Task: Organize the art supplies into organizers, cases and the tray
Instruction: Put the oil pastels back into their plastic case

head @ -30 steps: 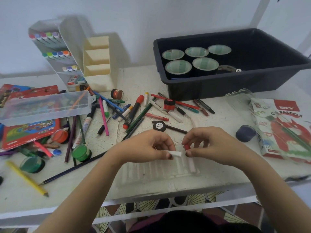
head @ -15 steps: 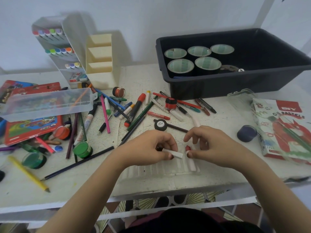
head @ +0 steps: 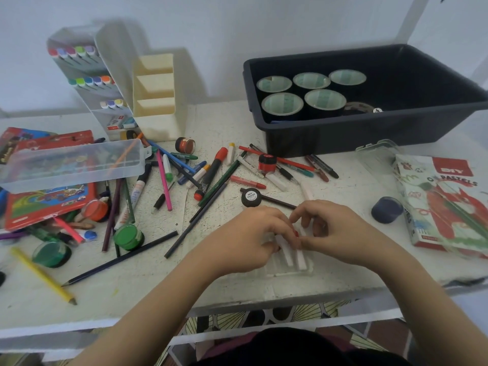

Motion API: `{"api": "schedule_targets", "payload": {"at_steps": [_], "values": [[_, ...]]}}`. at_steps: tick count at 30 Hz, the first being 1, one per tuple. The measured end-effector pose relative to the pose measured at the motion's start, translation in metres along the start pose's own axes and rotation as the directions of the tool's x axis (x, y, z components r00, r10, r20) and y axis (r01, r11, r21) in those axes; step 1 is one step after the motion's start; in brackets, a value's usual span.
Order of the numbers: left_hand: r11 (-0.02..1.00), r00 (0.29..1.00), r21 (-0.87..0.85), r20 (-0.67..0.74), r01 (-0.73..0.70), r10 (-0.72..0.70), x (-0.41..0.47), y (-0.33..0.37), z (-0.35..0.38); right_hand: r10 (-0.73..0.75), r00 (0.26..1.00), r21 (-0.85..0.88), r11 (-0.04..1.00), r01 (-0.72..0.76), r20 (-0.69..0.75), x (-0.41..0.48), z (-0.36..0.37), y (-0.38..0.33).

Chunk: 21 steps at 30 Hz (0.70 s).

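Note:
A clear ribbed pastel tray (head: 287, 272) lies at the table's near edge. Two white pastel sticks lie side by side in its right-hand slots. My left hand (head: 245, 240) pinches the left stick (head: 286, 253) near its upper end. The curled fingertips of my right hand (head: 336, 231) close on the top of the right stick (head: 301, 258). Both hands meet above the tray and hide its far side. More white sticks (head: 306, 190) lie loose just beyond my hands.
Pens, pencils and markers (head: 208, 175) lie scattered mid-table among small paint jars (head: 128, 236). At the back stand a black bin (head: 422, 122) holding tape rolls, a marker organizer (head: 87, 75) and a cream organizer (head: 155, 96). A clear case (head: 71, 165) sits left; an oil pastels box (head: 446, 204) and a blue jar (head: 386, 209) sit right.
My left hand turned its white stick from crosswise to lengthwise and lowered it into a slot beside the right hand's stick. Both hands moved closer together over the tray.

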<state>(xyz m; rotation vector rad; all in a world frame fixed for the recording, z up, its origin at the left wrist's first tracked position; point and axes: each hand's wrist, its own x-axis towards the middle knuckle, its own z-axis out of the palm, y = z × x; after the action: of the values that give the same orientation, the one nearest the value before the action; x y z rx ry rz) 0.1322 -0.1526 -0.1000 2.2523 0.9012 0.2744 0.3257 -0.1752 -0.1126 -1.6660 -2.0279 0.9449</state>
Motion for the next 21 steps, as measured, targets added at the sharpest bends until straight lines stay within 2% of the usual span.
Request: {"api": "schedule_targets", "payload": {"at_steps": [2,4,9,21], "values": [[1.000,0.996,0.006,-0.083,0.022,-0.022,-0.002,-0.003,0.001,-0.002,1.000,0.005,1.000,0.002,0.001,0.000,0.000,0.000],[0.992,0.982,0.068,-0.164,0.103,-0.091,-0.004,-0.003,0.001,0.004,1.000,0.010,1.000,-0.004,0.004,0.000,0.000,0.000],[0.954,0.948,0.125,-0.205,0.271,-0.243,-0.007,0.001,0.005,0.006,1.000,0.003,1.000,-0.006,0.005,0.000,0.001,0.002],[0.959,0.943,0.085,-0.226,0.270,-0.245,-0.008,0.009,0.015,0.000,1.000,0.036,0.999,0.000,-0.004,-0.001,0.001,0.002]]}}
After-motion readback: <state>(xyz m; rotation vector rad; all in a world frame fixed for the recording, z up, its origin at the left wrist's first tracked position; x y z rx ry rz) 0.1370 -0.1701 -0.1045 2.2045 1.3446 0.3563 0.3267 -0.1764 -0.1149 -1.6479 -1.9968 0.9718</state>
